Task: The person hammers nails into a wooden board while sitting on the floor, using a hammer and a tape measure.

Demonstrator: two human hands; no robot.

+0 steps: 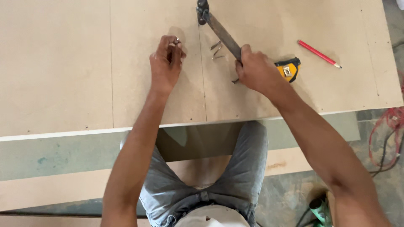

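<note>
My right hand (256, 70) grips the worn handle of a hammer (221, 33), whose dark head reaches the top edge of the view. My left hand (166, 63) pinches a small nail (176, 41) between fingertips, held over the tan fibreboard panel (63, 75). Between my two hands a few loose nails (216, 49) lie on the board beside a seam line. A yellow and black tape measure (288, 69) sits just right of my right hand, partly hidden by it.
A red pencil (319, 54) lies on the board at the right. More boards (50, 189) are stacked below the panel's front edge. Red and black cables (389, 138) coil on the floor at right, and a green power tool (318, 210) shows near my right elbow.
</note>
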